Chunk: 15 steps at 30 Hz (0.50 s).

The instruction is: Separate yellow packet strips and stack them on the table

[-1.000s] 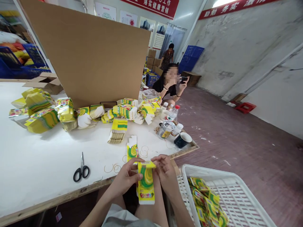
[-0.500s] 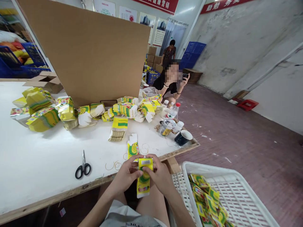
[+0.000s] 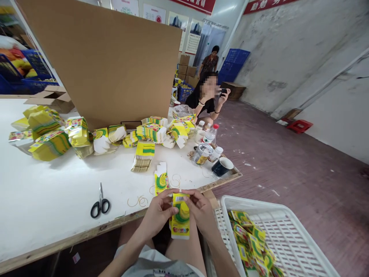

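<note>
Both my hands hold one small yellow and green carton (image 3: 180, 217) upright above my lap, just in front of the table's near edge. My left hand (image 3: 158, 215) grips its left side and pinches the top flap. My right hand (image 3: 201, 211) grips the right side, fingers closed on the top. A flat carton blank (image 3: 161, 180) lies on the white table (image 3: 57, 192) right behind my hands, among loose rubber bands (image 3: 138, 201).
A white slatted crate (image 3: 282, 238) at my right holds several folded cartons. Black scissors (image 3: 100, 204) lie on the table. Piles of flat blanks (image 3: 52, 134), a big cardboard sheet (image 3: 109, 61), a cup (image 3: 221, 166), a jar and bottles stand further back. A seated person (image 3: 206, 98) holds a phone.
The carton's top end was spread wide between my hands, then got pressed shut and drawn closer to me. Now it is a little higher with both hands pinching its top.
</note>
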Tool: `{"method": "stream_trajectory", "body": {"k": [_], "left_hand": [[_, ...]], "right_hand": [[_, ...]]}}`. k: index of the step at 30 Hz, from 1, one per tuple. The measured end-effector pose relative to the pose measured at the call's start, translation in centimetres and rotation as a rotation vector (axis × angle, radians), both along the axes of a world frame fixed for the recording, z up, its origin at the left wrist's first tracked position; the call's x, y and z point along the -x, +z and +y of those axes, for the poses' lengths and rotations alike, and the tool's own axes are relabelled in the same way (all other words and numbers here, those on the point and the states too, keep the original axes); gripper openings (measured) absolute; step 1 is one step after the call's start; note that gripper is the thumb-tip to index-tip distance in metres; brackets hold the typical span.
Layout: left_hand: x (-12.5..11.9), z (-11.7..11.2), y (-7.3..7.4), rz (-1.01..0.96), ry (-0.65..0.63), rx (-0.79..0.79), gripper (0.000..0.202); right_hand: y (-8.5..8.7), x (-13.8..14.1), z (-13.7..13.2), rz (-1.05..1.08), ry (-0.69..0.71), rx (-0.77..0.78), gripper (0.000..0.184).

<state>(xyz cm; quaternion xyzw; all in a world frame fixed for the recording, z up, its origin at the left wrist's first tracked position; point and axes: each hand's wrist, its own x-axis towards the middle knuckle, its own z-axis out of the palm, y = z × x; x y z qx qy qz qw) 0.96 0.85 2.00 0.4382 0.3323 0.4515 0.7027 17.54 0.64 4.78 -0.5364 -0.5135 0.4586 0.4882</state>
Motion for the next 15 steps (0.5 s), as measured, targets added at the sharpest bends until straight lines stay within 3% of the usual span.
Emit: {"method": "stream_trajectory", "body": {"k": [2,5,7,9,11,15], "left_hand": [[0.3,0.4,-0.9,0.110,0.061,-0.043,0.051],[1.7,1.6,-2.9,0.352,0.221,-0.116,0.047],[2.7,2.3,-4.6,0.445,0.273,-0.122,0.045],[3.0,2.8,-6.1,0.468,0.268,-0.119,0.044],[2.8,3.0,-7.2,0.475,0.247,-0.115,0.042],[2.0,2.7,-8.1,0.482,0.231,-0.101,0.038]], "right_hand": [[1.1,-2.7,-0.7,-0.278,-0.117,-0.081,0.035],[2.4,-7.9,-1.5,-0.835,-0.419,-0.226,0.037],[2.1,-9.5,-1.3,-0.979,-0.474,-0.217,0.039],[0.4,-8.2,-0.1,-0.907,-0.335,-0.135,0.035],[-2.3,-4.6,1.9,-0.797,-0.157,-0.014,0.025],[-7.4,3.2,6.2,-0.773,-0.108,0.125,0.010]]}}
